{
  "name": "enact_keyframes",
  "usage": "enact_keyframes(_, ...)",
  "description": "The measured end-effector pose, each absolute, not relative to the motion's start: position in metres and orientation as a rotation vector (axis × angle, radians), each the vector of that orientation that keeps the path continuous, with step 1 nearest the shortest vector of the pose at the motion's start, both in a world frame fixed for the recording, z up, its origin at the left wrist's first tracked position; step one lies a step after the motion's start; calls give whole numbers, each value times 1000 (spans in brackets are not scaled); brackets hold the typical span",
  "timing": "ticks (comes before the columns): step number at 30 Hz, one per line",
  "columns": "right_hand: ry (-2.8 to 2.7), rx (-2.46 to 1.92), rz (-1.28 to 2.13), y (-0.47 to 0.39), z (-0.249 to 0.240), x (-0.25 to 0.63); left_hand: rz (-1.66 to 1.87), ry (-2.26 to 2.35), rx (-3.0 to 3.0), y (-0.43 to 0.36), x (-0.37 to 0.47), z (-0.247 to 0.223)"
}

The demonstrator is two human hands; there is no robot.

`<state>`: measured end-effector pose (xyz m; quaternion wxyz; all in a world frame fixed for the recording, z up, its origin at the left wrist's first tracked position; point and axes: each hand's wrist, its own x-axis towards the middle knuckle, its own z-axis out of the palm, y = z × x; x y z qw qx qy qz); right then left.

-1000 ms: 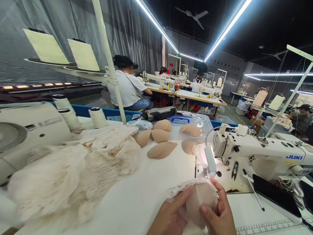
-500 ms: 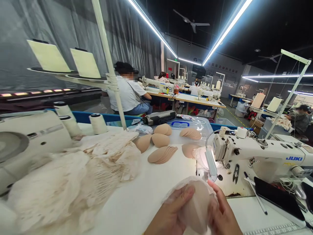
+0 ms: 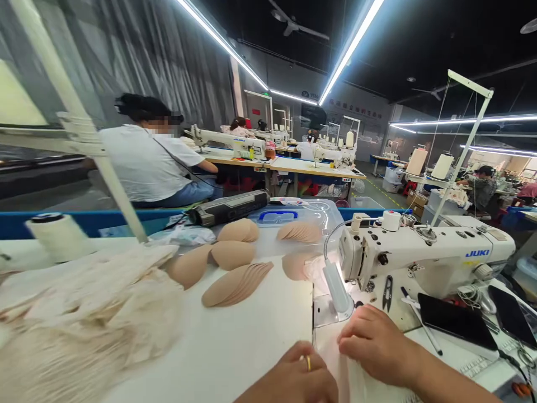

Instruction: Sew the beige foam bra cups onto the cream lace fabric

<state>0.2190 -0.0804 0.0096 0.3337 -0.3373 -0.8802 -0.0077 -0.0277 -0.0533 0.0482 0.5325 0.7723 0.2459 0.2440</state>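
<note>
Both my grips are low over the bench [image 3: 176, 358], side by side, a slim gap between them. Left grip [image 3: 302, 378]: fingers curled under, yellow ring [image 3: 309, 363] on one, tips hidden. Can't tell if it's pinching anything. Right grip [image 3: 373, 344]: fingers bent and bunched, pointing at the left one. Contact side faces away from me, so can't tell there either. Pale cloth [image 3: 354, 383] lies right below the right grip and fills the gap toward the left one; rest of it is hidden from me.

Sewing machine [image 3: 423, 252] is beyond the right grip, its lamp [image 3: 338, 288] just ahead of those fingers. Snips [image 3: 387, 294] just beyond the right grip; pen [image 3: 431, 338] and phone [image 3: 455, 319] to its right. Ahead of the left grip, past the lamp: one beige pad [image 3: 293, 266] with white lace against it. Fanned stack of pads [image 3: 237, 285] ahead-left of the left grip, well apart. Heap of cream fabric [image 3: 84, 319] far out left of it.
</note>
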Motion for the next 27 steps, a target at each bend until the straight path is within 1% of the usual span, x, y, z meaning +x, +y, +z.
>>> enact_keyframes(2,-2482,-833,-358,-61,14,225,502,461,2153,-31,-16,29)
enact_keyframes(4,-2517,-852,-449,-48,11,229,464,359,2383,-10,-8,6)
enact_keyframes(8,-2460,-973,-232,-49,4,234,503,386,2395,15,-3,-34)
enact_keyframes(11,-2456,-1034,-71,-59,8,239,584,543,2328,17,4,-54)
enact_keyframes(13,-2459,-1077,-32,-62,12,240,641,570,2311,15,10,-63)
enact_keyframes(17,-2436,-1194,2,-63,15,240,708,537,2362,6,13,-68)
enact_keyframes(27,-2360,-1293,95,-63,16,238,744,525,2369,-4,-2,-49)
